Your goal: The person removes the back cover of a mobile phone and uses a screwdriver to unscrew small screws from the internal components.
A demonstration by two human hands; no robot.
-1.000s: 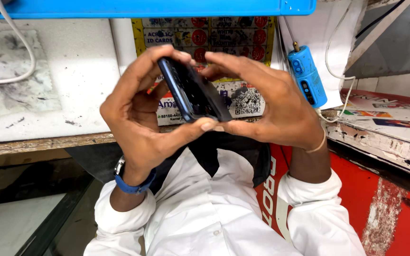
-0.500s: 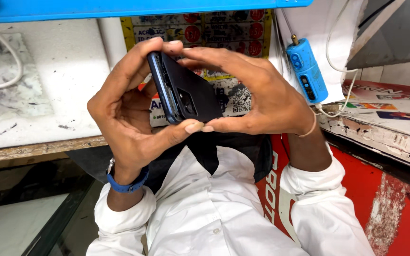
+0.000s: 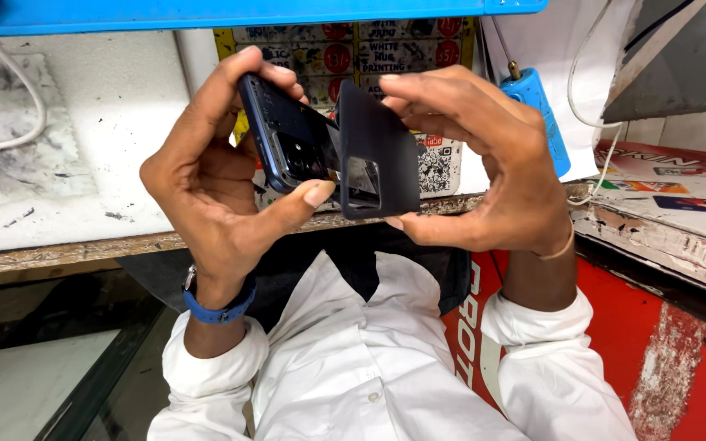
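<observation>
At the far left of the frame a white cable (image 3: 10, 98) lay on the stained white surface (image 3: 83, 163). Left of centre, the left hand (image 3: 214, 180) had a closed grip on a dark blue phone (image 3: 288, 143). Just right of it, the right hand (image 3: 484, 171) gripped a black back cover (image 3: 377, 147), touching the phone. A blue device (image 3: 541, 114) hung at the upper right

The hands (image 3: 369, 163) meet in open air. Behind them the worn surface (image 3: 83, 212) lies bare to the left; a white cable (image 3: 10, 90) crosses farther left. A blue device (image 3: 537, 114) hangs just beside the right hand. A blue shelf (image 3: 247, 12) closes the room above.
</observation>
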